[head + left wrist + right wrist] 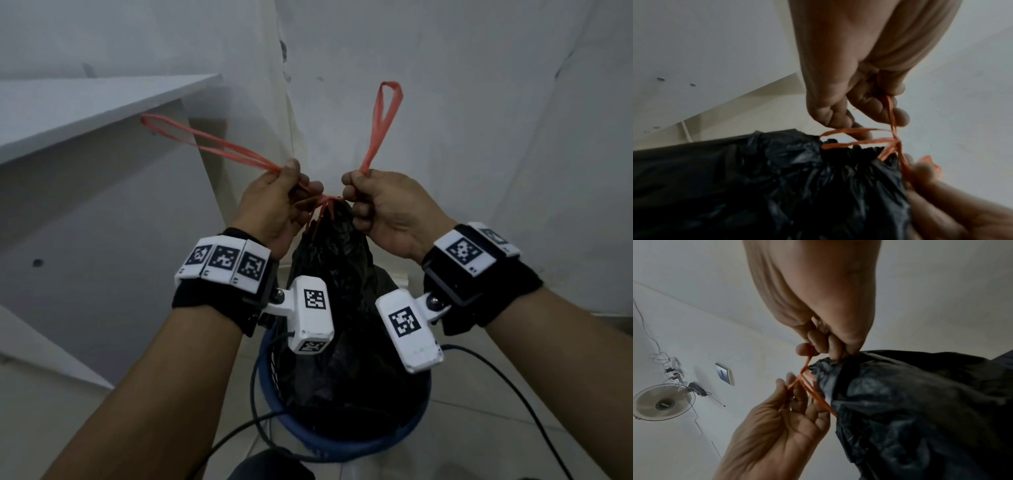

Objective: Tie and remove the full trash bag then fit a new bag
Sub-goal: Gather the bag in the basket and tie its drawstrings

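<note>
A full black trash bag (337, 274) stands in a blue mesh bin (346, 443), its neck gathered shut. Two red drawstring loops cross in a knot (325, 200) on top of the neck. My left hand (291, 183) pinches the left loop (205, 144), which stretches up to the left. My right hand (356, 193) grips the right loop (383, 116), which stands upright. In the left wrist view the left hand's fingers (898, 116) curl on the red drawstring (891, 113) above the bag (777, 178). The right wrist view has the right hand (824, 344) at the bag's neck (824, 366).
A white shelf board (102, 102) juts out at the left, close to the left loop. White walls meet in a corner behind the bin. Black cables (513, 394) trail over the tiled floor on both sides of the bin. A wall fan (661, 402) hangs high up.
</note>
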